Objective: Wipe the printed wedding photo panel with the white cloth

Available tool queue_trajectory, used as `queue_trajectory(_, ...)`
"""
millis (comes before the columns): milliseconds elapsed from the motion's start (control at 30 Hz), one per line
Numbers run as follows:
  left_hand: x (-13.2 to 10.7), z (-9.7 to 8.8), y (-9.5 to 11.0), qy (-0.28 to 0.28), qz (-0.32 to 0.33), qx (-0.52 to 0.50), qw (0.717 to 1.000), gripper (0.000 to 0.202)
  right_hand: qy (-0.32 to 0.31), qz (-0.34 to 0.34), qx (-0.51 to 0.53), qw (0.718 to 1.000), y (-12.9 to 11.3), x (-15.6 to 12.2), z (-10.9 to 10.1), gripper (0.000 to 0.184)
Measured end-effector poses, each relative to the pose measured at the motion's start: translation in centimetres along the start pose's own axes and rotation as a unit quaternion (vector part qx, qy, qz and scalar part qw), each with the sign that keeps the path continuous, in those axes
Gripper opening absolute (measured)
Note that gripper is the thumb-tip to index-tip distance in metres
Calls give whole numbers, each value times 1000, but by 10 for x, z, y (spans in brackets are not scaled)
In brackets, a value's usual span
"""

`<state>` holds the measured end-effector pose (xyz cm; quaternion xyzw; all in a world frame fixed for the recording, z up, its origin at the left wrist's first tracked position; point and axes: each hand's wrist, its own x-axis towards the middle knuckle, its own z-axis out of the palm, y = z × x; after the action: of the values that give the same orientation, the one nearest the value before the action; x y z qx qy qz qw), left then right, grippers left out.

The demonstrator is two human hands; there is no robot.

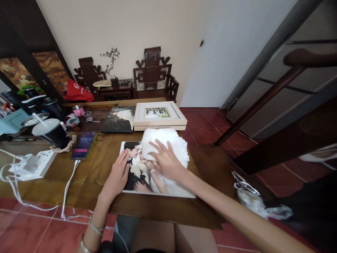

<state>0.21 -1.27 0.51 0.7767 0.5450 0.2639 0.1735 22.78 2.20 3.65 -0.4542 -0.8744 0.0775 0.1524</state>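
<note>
A large photo print of a couple lies flat near the front edge of the wooden table. My left hand rests on its left edge, fingers stretched out and pointing away from me. On the upper right of the print sits a thick white fluffy wad of cotton. My right hand lies over the cotton with its fingers spread, pressing or resting on it; I cannot tell which. Part of the print is covered by the cotton and by my right hand and forearm.
Behind the print are stacked white picture frames and a dark photo panel. Leftward lie a charging phone, a lidded cup and a power strip with white cables. Scissors and a plastic bag are at the right.
</note>
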Motion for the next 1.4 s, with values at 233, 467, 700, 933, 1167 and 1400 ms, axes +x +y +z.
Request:
queue_trajectory(233, 0, 1, 2, 0, -20, -10, 1000, 47, -5, -118, 54, 991, -60, -95, 12, 31)
queue_trajectory(467, 0, 1, 2, -13, -14, -3, 1000, 48, -54, -109, 66, 990, -43, -58, 6, 33)
queue_trajectory(700, 0, 3, -2, 3, 4, -1, 1000, 48, -56, -25, 15, 998, -15, 45, 2, 36)
queue_trajectory(933, -1, 3, -2, 7, 13, -10, 1000, 48, -75, -34, 28, 996, -47, -6, 9, 33)
queue_trajectory(1167, 0, 2, 2, -11, -5, 2, 1000, 49, -52, -120, 93, 987, -65, -93, 2, 32)
queue_trajectory(1400, -1, 6, 0, 4, 1, -1, 1000, 48, -14, -15, 19, 1000, -23, -56, -6, 29)
